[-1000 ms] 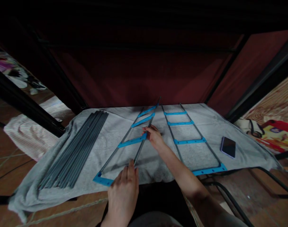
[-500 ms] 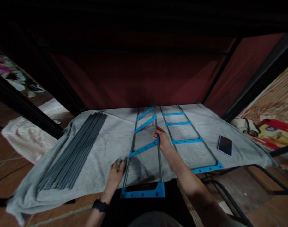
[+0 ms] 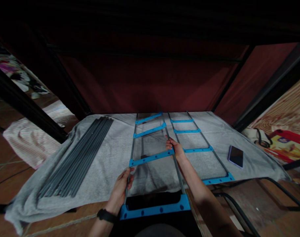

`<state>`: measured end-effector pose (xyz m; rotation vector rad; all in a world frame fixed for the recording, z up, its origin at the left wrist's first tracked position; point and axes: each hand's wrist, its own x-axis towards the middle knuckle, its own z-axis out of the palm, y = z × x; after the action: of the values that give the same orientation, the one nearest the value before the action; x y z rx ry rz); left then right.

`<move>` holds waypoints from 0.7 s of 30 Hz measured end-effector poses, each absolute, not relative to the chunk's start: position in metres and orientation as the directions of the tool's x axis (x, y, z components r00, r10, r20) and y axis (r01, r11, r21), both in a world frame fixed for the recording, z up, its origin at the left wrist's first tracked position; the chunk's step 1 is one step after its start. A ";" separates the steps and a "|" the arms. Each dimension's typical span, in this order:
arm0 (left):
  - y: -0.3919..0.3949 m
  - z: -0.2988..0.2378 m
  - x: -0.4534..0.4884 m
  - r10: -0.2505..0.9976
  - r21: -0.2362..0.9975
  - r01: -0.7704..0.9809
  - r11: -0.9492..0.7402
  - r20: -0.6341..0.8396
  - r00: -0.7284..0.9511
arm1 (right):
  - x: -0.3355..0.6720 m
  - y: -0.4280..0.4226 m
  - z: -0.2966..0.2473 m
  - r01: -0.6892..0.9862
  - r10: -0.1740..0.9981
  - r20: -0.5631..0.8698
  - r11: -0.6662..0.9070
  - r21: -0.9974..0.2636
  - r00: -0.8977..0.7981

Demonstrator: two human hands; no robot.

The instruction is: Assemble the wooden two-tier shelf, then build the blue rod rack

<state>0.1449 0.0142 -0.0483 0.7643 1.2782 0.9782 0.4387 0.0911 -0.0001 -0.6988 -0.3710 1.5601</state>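
A ladder-like rack frame (image 3: pixel 151 159) of grey tubes and blue plastic crosspieces is held in front of me, its near end over my lap. My left hand (image 3: pixel 122 186) wraps round its left tube, just below a crosspiece. On the right tube, my right hand (image 3: pixel 175 148) is closed beside the other end of that same crosspiece. The frame's right side looks raised off the cloth. To the right lies a second, similar frame (image 3: pixel 195 150) of grey tubes and blue crosspieces, partly hidden by my right forearm.
A bundle of loose grey tubes (image 3: pixel 78 158) lies on the left of the grey cloth (image 3: pixel 115 148). On the right rests a phone (image 3: pixel 236 156). Dark metal posts (image 3: pixel 270 85) and a dark red panel (image 3: pixel 150 85) bound the surface. A red box (image 3: pixel 290 141) stands farther right.
My left hand has gone from beside the left tube to gripping it. The held frame has come nearer and tilted, its near end swinging right; my right hand has shifted slightly right with it.
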 end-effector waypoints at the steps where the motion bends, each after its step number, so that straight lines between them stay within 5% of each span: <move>1: 0.013 -0.049 0.145 0.918 0.908 -0.154 0.390 -0.396 -0.008 | 0.437 0.092 -0.006 -0.769 0.974 -0.225 -0.138 -0.624 0.008; 9: 0.022 -0.051 0.143 0.938 0.947 -0.065 0.315 -0.321 -0.129 | 0.431 0.099 -0.054 -0.502 0.914 -0.355 -0.218 -0.837 0.195; 21: 0.057 -0.084 0.151 0.927 0.937 -0.049 0.347 -0.350 -0.136 | 0.433 0.125 -0.102 -0.290 0.868 -0.348 -0.253 -0.923 0.353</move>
<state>0.1510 0.0565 -0.0844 0.8528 1.4425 1.0503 0.4329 0.1253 -0.1019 -1.4142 -0.5671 1.2141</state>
